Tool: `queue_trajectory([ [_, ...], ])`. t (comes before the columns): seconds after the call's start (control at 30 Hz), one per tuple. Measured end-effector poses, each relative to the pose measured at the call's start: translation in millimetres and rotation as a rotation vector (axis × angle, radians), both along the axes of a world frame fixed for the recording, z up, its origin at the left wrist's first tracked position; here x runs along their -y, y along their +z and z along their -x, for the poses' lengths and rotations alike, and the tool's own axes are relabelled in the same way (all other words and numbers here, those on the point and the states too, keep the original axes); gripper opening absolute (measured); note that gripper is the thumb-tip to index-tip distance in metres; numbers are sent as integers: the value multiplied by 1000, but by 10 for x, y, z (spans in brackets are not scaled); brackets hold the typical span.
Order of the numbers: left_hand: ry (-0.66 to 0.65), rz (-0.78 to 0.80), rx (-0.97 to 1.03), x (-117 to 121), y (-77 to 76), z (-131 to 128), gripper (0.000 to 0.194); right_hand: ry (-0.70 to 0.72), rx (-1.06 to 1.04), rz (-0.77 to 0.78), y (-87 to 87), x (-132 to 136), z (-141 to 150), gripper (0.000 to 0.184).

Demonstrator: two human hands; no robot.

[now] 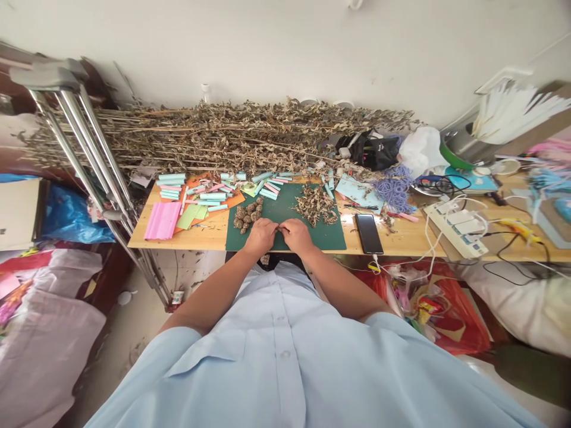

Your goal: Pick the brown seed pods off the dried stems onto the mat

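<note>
My left hand [261,236] and my right hand [296,235] meet at the front edge of a dark green cutting mat [281,205]. Fingertips of both are pinched together around something small and dark that I cannot make out. Just beyond my left hand sits a cluster of brown, rounded, crumpled balls [248,215]. A loose heap of dried leaves [316,205] lies on the mat past my right hand. Behind the mat are rolled blue and pink paper pieces [270,189].
Long bundles of dried leafy stalks [214,134] line the wall. Pink paper [161,220] lies left; a phone [369,233] on a cable, purple cord [396,189] and a power strip [455,227] lie right. Metal crutches [96,154] lean at the table's left end.
</note>
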State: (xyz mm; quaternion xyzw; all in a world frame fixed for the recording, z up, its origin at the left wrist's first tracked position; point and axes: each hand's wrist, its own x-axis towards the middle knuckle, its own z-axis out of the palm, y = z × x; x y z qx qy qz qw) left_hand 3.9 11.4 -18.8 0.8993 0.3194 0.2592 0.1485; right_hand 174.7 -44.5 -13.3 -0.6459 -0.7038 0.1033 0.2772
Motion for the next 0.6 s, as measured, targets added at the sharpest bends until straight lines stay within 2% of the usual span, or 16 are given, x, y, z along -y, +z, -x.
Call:
queue_trajectory([
  [0.1, 9, 9, 28, 7, -11, 12, 30, 116, 2, -17, 51, 66, -73, 28],
  [0.17, 40, 13, 51, 14, -27, 22, 31, 123, -12, -42, 106, 107, -172, 31],
  [0.2, 61, 13, 63, 19, -36, 27, 32, 80, -27, -61, 137, 114, -251, 31],
  [0.3, 108, -2, 83, 37, -58, 43, 34, -163, -80, -108, 227, 38, -616, 30],
  [0.37, 124, -20, 82, 52, -59, 51, 34, -348, -117, -118, 273, -86, -920, 30],
  [0.43, 137, -34, 72, 70, -44, 53, 33, -473, -130, -95, 302, -235, -1191, 30],
  [0.5, 146, -36, 58, 88, -17, 50, 31, -495, -140, -56, 317, -372, -1376, 32],
  [0.6, 142, -22, 40, 107, 27, 43, 29, -484, -139, 29, 324, -517, -1477, 34],
])
